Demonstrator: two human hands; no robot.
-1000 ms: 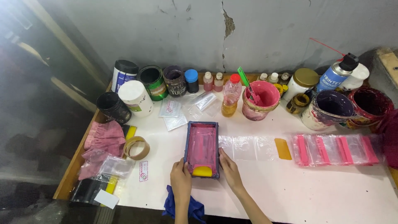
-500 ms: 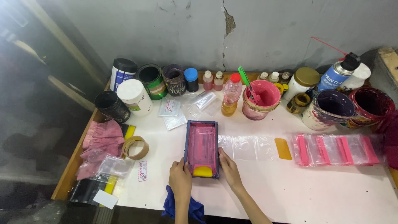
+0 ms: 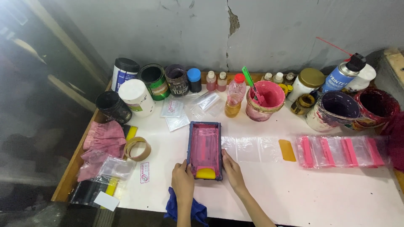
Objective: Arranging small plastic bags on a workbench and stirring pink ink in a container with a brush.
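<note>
1. The left hand (image 3: 182, 181) rests its fingers against the lower left corner of the small printing screen frame (image 3: 205, 149); the fingers lie fairly flat and close together, pressing on the frame, not wrapped round it.
2. The right hand (image 3: 232, 169) presses along the frame's right side, fingers extended and narrow, steadying it against the desk (image 3: 294, 197).
3. The frame lies flat near the middle of the desk, closer to the front edge, its mesh smeared with pink ink. A yellow squeegee (image 3: 206, 173) sits inside it at the near end, between the two hands; neither hand holds it.
4. A strip of clear plastic bags (image 3: 252, 148) runs rightward from under the frame, touching it.
5. Judging from this, the step in hand is seating and holding the frame over a bag. The next move seems to call for one hand to keep the frame down while the other takes the squeegee.
6. Further out: a blue cloth (image 3: 194, 209) at the front edge, a roll of tape (image 3: 137, 148) toward the left edge, and a pink ink tub (image 3: 264, 100) near the back edge.
</note>
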